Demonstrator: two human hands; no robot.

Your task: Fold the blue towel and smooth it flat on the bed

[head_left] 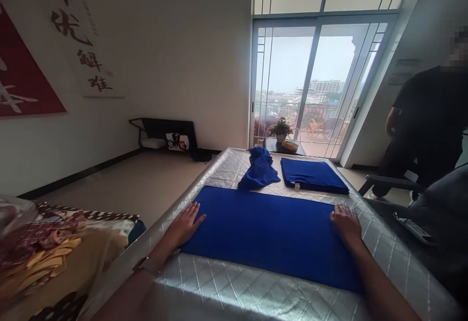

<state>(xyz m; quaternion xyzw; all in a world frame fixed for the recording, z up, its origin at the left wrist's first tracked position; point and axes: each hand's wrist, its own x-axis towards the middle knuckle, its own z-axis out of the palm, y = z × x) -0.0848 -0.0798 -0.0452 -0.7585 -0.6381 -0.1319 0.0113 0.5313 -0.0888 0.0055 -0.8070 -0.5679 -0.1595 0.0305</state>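
A blue cloth (266,233), folded into a long flat rectangle, lies across the silver quilted table cover (234,274) in front of me. My left hand (187,223) rests flat on its left end, thumb spread from the fingers. At the right end my right hand (345,222) lies palm down, fingers stretched over the cloth's edge. Beyond it sits a neatly folded stack of blue cloth (312,174) with a small white tag. Beside that stack is a crumpled blue cloth (259,169).
Several patterned fabrics (54,257) are heaped at the lower left. A person in dark clothes (427,116) stands at the right near a dark chair armrest (391,182). Past the table's far end, a potted plant (281,128) stands before a sliding glass door (285,77).
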